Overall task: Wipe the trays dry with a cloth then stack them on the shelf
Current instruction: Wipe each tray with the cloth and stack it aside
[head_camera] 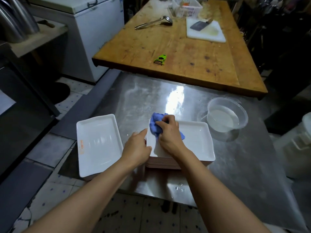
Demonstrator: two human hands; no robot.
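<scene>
The right hand (pixel 166 132) gripped a blue cloth (pixel 156 126) and pressed it on the top white tray (pixel 198 140) of a stack in the middle of the frame. The left hand (pixel 137 148) held that tray's left edge, fingers curled round it. Another white tray (pixel 97 142) lay just to the left. A clear tub of water (pixel 227 115) sat on the right of the steel table (pixel 143 98).
</scene>
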